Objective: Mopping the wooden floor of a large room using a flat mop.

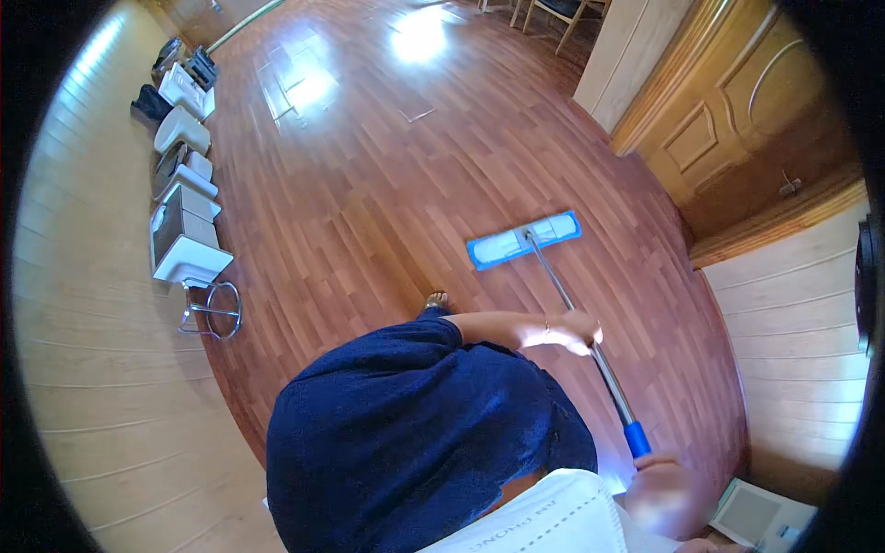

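A flat mop with a blue-edged, pale head (pixel 499 247) rests on the wood-look floor (pixel 369 230) ahead and to the right of me. Its metal pole (pixel 612 385) slants down toward me and ends in a blue grip (pixel 636 440). My left hand (pixel 576 332), its arm reaching across my body, is wrapped round the middle of the pole. At the lower right, my right hand (pixel 659 493) closes round the handle's top end just past the blue grip; it is partly smeared. One foot in a sandal (pixel 436 300) shows beyond my dark blue sleeve.
Along the left wall stand a chrome-framed stool (pixel 214 309) and several white and grey units (pixel 189 235). A wooden door (pixel 737 120) is on the right, with a chair (pixel 562 18) at the far right. A white box-like appliance (pixel 761 516) sits near my right hand.
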Available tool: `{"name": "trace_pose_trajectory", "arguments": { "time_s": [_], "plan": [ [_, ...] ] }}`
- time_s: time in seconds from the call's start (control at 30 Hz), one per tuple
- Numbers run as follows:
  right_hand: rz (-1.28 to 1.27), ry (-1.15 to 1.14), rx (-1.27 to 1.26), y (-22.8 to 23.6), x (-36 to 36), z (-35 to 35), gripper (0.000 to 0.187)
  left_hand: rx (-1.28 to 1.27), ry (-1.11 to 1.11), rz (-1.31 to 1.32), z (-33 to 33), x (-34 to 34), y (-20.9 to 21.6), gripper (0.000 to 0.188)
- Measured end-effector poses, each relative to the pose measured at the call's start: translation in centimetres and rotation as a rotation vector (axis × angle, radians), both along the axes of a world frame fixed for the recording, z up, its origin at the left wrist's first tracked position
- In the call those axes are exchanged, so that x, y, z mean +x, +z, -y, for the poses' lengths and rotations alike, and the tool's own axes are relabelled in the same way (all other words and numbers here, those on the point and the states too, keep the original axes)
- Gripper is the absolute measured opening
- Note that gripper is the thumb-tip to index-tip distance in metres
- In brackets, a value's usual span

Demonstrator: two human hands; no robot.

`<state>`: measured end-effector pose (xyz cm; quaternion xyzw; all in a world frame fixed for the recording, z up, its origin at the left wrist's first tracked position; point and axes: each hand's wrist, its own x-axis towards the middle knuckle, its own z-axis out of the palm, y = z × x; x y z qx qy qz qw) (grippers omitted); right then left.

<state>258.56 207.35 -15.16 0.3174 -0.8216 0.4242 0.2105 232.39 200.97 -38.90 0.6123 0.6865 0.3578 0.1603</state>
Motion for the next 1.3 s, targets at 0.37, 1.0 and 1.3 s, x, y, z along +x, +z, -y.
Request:
{"name": "trace_pose_trajectory", "arguments": {
  "time_s": [0.37, 1.0, 1.3],
  "plan": [
    [0.024, -0.296, -0.349, -15.3, -16.1, 1.2, 0.009, -0.033, 0.464, -0.053, 3.3, -16.7, -13.8, 0.018],
    [0.482, 0.403, -0.132, -32.0, -30.1, -2.2, 0.024, 0.154, 1.310, 0.126, 17.8, -19.7, -34.0, 0.021],
    [0.671, 0.609, -0.201, -34.3, -33.0, -4.4, 0.013, -0.018, 1.511, -0.253, 18.6, -12.1, -34.6, 0.029]
  ]
}}
